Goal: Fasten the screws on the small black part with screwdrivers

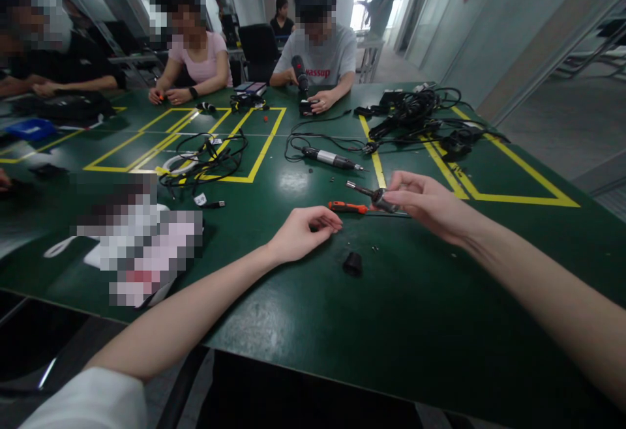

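Observation:
My right hand (424, 204) pinches a dark metal part (384, 201) whose thin shaft and silver tip point left, held just over the table. Beneath it lies an orange and black screwdriver (348, 207), its shaft running right. My left hand (307, 232) rests on the green table (274, 325) with fingers curled and thumb close to the fingertips; whether anything small is between them cannot be made out. A black cup-shaped piece (353, 264) sits in front of my hands, with tiny screws (375, 248) beside it. Beyond the screwdriver is a black and silver electric screwdriver (332, 158) with a cord.
Tangled black cables (415, 116) lie at the back right, and more cables (210, 158) at the left. A blurred pink and white item (161, 253) is near the left front edge. Across the table, a person in grey (320, 57) holds a drill (300, 75); other people sit further left.

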Available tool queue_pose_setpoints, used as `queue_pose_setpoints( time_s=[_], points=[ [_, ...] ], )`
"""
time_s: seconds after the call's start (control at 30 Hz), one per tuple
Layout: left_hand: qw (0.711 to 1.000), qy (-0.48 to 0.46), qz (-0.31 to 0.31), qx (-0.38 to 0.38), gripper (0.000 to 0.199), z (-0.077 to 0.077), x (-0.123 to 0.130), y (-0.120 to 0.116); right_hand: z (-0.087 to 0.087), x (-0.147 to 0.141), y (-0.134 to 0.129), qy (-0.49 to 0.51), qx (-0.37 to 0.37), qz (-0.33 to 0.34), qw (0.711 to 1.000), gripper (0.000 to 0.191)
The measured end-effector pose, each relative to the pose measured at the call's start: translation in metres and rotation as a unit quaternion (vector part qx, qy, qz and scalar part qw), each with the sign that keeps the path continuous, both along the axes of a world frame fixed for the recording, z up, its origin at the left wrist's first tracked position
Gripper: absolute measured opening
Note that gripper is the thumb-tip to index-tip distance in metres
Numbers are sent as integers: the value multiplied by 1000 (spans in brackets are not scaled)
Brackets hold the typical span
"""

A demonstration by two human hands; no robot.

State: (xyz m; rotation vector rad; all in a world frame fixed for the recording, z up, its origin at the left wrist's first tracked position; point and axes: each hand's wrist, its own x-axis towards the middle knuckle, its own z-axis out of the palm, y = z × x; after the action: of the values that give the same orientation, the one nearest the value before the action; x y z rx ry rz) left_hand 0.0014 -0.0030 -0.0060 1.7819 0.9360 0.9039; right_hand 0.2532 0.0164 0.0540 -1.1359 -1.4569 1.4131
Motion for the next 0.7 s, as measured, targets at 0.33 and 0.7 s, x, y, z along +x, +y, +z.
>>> queue_pose_setpoints(
  time_s=[0.33, 0.7],
  points=[
    [979, 115, 56, 160, 22, -1, -4, 2, -22, -2, 3, -104, 66, 27, 992, 50],
    [933, 286, 17, 218, 36, 0, -3, 0, -31, 2, 5, -290, 213, 122, 925, 35]
  ],
)
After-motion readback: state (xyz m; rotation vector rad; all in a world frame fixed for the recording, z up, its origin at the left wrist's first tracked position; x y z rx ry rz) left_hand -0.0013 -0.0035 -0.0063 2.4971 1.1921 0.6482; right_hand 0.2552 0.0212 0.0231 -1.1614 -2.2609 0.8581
